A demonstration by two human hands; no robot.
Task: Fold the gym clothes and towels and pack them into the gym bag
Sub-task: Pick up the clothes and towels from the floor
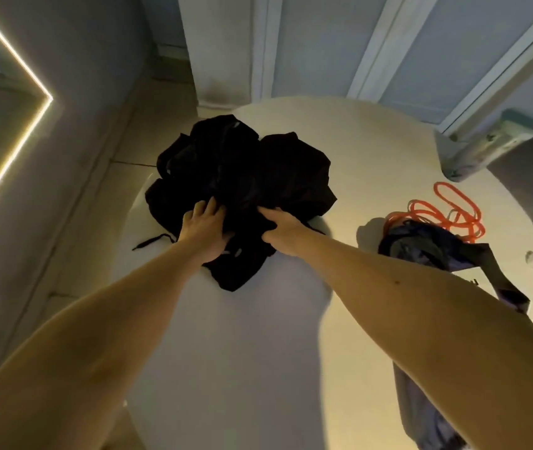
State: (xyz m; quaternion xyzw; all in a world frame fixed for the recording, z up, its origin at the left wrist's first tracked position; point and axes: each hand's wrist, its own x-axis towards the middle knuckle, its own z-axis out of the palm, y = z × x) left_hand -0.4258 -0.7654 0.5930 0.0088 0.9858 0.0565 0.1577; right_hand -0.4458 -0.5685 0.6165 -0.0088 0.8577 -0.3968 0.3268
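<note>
A crumpled heap of black gym clothes (242, 177) lies on the far left part of a white round table (372, 151). My left hand (205, 227) rests on the near left side of the heap, fingers spread and pressing into the cloth. At the heap's near right side, my right hand (283, 230) has its fingers curled around a fold of the black fabric. A black drawstring (153, 241) trails from the heap onto the table. A dark blue-grey gym bag (437, 251) lies slack on the right of the table, partly hidden by my right forearm.
An orange coiled rope (453, 209) lies behind the bag on the right. A grey upholstered chair (531, 177) stands at the table's far right edge. Behind the table are pale panelled doors (339, 43). A lit strip light (15, 131) runs along the wall on the left.
</note>
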